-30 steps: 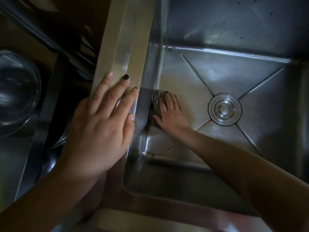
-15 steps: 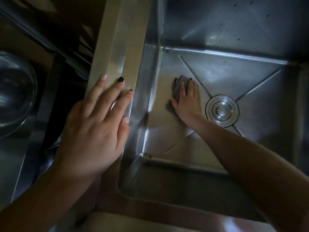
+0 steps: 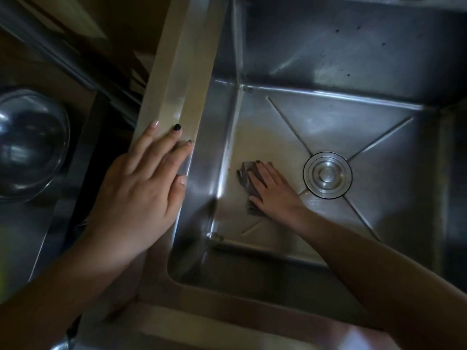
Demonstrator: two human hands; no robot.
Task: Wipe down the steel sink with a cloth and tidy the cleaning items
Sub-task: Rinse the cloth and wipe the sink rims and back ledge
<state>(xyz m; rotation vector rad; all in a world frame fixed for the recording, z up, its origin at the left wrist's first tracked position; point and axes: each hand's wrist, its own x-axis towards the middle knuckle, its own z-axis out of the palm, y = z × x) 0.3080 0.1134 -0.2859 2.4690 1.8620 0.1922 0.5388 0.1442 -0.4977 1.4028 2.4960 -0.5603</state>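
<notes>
I look down into a deep steel sink [image 3: 328, 61] with a round drain [image 3: 327, 174] in its floor. My right hand [image 3: 274, 190] lies flat, fingers straight, on a small grey cloth [image 3: 246, 174] and presses it to the sink floor left of the drain, near the left wall. My left hand [image 3: 141, 188] rests flat on the sink's left rim [image 3: 177, 79], fingers spread and straight, holding nothing. Most of the cloth is hidden under my right hand.
A shiny steel bowl [image 3: 30, 145] sits at the far left in a second basin. The sink's front rim [image 3: 227, 306] runs along the bottom. Raised creases cross the sink floor toward the drain.
My right hand slid the cloth from the left wall up toward the drain, then back down and left across the sink floor. My left hand stayed on the rim.
</notes>
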